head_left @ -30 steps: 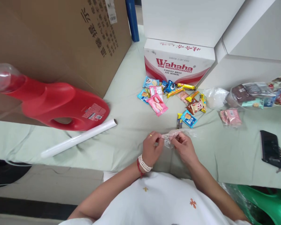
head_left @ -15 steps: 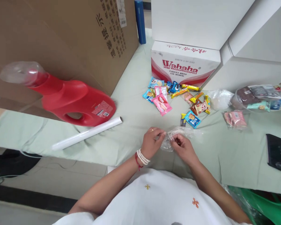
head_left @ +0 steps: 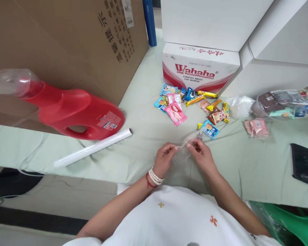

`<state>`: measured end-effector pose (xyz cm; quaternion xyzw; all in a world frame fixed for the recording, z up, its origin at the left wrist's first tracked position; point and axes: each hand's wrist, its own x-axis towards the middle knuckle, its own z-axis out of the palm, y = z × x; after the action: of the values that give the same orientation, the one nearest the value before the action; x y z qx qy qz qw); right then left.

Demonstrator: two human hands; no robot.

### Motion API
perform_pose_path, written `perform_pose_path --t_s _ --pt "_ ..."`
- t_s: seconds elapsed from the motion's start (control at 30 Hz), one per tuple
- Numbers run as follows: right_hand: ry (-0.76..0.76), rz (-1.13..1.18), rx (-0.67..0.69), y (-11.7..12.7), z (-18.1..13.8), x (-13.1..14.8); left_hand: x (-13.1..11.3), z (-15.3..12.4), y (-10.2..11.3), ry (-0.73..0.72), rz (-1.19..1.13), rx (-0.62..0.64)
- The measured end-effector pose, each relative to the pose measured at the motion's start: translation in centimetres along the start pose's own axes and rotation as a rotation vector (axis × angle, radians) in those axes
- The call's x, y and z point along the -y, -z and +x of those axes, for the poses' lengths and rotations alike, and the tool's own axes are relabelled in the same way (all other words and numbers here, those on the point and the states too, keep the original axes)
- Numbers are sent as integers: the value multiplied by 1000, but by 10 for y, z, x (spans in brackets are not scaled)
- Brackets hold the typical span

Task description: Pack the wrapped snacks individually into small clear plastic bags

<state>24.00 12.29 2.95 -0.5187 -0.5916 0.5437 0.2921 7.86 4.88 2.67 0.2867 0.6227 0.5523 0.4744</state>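
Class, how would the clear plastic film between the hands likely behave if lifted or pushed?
The clear plastic film is probably floppy: it bunches between the left hand and right hand. It looks light, being thin and see-through. Pushed, its loose, wrinkled part would likely crumple.

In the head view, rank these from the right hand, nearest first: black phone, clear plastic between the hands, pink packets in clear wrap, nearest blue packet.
From the right hand:
1. Clear plastic: pinched in its fingertips.
2. Blue packet: just beyond the hand.
3. Pink packets: to the right, farther back.
4. Black phone: far right.
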Motion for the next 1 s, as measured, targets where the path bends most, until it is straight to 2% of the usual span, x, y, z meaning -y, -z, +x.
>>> perform_pose_path --t_s 0.1,0.2,0.33,0.4,0.47,0.53,0.63,0.7,0.83,1.0 --pt "11 96 -24 -2 11 -1 8 -3 6 105 -31 8" --pt "4 116 -46 -1 13 0 10 -6 14 146 -22 -67" --pt "141 1 54 -1 4 6 -4 -5 12 -99 228 -169" --pt "224 -63 126 -2 -2 10 -12 0 4 -196 344 -132" --pt "252 -77 161 -3 -9 10 -16 8 -4 -205 370 -72" --pt "176 -10 133 -2 -15 6 -14 15 -10 -171 304 -85" --pt "-42 140 51 5 -23 -7 -6 19 -11 -129 126 -175" --pt "-141 198 54 12 -27 -16 1 17 -9 -93 41 -168" --pt "-208 207 79 29 -30 -25 11 12 -6 13 -53 -92" --pt "-203 152 74 42 -17 -21 13 17 -1 200 -203 21"
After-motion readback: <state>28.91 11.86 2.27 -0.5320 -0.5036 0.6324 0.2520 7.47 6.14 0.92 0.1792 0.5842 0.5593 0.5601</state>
